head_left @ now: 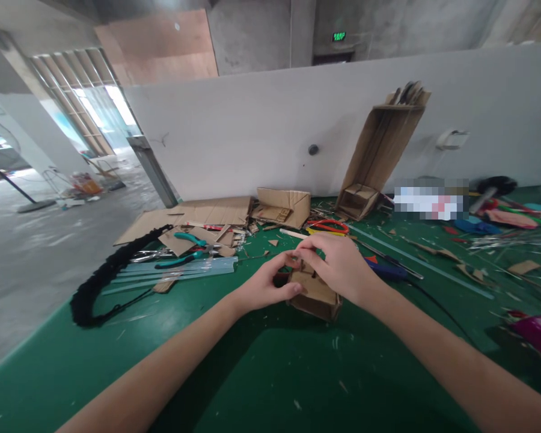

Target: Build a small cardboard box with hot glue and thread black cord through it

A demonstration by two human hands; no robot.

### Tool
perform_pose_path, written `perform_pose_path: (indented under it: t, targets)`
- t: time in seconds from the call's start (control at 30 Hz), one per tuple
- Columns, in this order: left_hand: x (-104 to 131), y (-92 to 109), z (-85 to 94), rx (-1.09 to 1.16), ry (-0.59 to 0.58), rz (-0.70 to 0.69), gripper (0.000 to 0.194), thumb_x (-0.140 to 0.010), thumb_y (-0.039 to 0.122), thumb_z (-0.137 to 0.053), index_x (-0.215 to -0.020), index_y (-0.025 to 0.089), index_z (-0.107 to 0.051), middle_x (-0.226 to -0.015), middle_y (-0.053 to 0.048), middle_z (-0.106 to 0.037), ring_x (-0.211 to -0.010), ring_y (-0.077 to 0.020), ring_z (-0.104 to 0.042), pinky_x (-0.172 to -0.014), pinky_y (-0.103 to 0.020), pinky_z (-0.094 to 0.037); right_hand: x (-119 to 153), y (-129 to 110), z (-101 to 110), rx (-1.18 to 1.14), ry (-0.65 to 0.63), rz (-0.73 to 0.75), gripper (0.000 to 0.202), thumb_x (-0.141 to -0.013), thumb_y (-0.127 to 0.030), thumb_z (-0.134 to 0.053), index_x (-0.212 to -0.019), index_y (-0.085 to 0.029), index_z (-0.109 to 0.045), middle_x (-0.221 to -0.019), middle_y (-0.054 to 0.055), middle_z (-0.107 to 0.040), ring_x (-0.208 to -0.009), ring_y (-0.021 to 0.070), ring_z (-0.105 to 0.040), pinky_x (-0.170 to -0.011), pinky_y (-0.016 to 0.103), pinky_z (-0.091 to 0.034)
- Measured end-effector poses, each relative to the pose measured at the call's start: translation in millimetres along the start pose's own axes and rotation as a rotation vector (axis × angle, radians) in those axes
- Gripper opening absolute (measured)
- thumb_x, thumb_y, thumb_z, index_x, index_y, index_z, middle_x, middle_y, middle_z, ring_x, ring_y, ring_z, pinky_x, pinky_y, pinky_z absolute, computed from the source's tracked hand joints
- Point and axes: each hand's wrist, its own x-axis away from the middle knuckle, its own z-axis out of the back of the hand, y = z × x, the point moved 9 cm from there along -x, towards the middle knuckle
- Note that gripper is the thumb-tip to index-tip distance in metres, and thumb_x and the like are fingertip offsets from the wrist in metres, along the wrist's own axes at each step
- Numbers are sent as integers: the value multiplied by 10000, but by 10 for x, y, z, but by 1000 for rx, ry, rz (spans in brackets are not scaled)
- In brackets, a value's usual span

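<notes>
A small brown cardboard box model (316,296) sits on the green table (270,373) in the middle of the view. My left hand (270,284) grips its left end, thumb under the edge and fingers curled over the top. My right hand (338,264) rests on top of the box from the right, fingertips pinching at a small cardboard piece near its upper left corner. Both forearms reach in from the bottom of the frame.
Teal-handled pliers (184,249) lie on cardboard sheets (207,213) and clear strips at left, beside a black fuzzy rope (103,279). A tall cardboard structure (379,156) leans on the white wall. A purple object (538,337) and coloured scraps lie at right.
</notes>
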Motion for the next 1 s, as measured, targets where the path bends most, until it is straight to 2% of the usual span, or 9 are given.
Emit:
perform_pose_path:
  t: [0.13, 0.33, 0.5, 0.67, 0.73, 0.8, 0.87, 0.93, 1.0]
  targets:
    - [0, -34, 8, -3, 10, 34, 370, -806, 452, -610, -1003, 165, -484, -1165, -100, -510, -1061, -230, -532, -814, -294, -497, -65, -1, 36, -15, -8, -28, 222, -892, -285, -532, -727, -181, -639, -731, 12, -674, -675, 134, -588, -620, 263, -391]
    - [-9, 12, 7, 29, 12, 40, 373, -786, 434, -637, -995, 166, -484, -1375, -146, -386, -1209, -279, -465, -901, -336, -475, -159, -86, 196, 52, 59, 33, 257, -898, -351, -527, -741, -175, -628, -704, 19, -660, -640, 131, -574, -590, 263, -368]
    - [1, -16, -7, 64, 12, 50, 363, -791, 405, -641, -1024, 176, -482, -1390, -147, -363, -1229, -273, -458, -906, -333, -472, -217, -81, 271, 51, 5, -2, 318, -937, -382, -443, -738, -176, -580, -622, 9, -621, -517, 108, -508, -508, 262, -335]
    - [20, -25, 10, 35, 22, 53, 356, -796, 357, -638, -1077, 188, -501, -1359, -134, -389, -1245, -276, -438, -942, -370, -456, -304, -253, 803, -98, 279, 57, 307, -932, -465, -424, -803, -203, -518, -704, 14, -644, -529, 99, -531, -532, 255, -402]
    - [23, -13, 18, 28, 31, 54, 364, -799, 355, -634, -1096, 194, -499, -1334, -125, -412, -1232, -270, -445, -945, -375, -457, -330, -268, 860, -323, 315, 53, 293, -932, -480, -413, -796, -223, -449, -640, -26, -572, -521, 91, -520, -538, 246, -431]
    - [20, -5, 12, 38, 31, 65, 409, -809, 357, -622, -1155, 197, -474, -1296, -122, -447, -1201, -261, -471, -939, -376, -466, -351, -219, 750, -625, 267, -1, 282, -922, -481, -434, -786, -236, -406, -591, -69, -456, -452, 69, -442, -456, 214, -398]
    - [14, -2, -8, 54, 18, 76, 503, -819, 357, -612, -1255, 204, -414, -1291, -126, -463, -1189, -259, -484, -932, -381, -474, -351, -136, 537, -886, 188, -106, 305, -891, -506, -481, -768, -238, -405, -573, -86, -354, -400, 54, -325, -357, 187, -278]
    - [8, -3, -28, 62, 4, 80, 595, -824, 359, -610, -1339, 212, -350, -1329, -135, -446, -1212, -268, -469, -941, -392, -470, -329, -54, 285, -1067, 94, -229, 349, -856, -558, -501, -750, -231, -436, -559, -86, -308, -394, 54, -245, -330, 193, -159]
    - [5, -7, -34, 61, 0, 71, 626, -823, 373, -613, -1364, 214, -341, -1364, -138, -420, -1228, -275, -455, -956, -395, -460, -298, -7, 44, -1191, -4, -320, 386, -837, -578, -511, -706, -217, -468, -528, -82, -294, -405, 59, -214, -347, 207, -114]
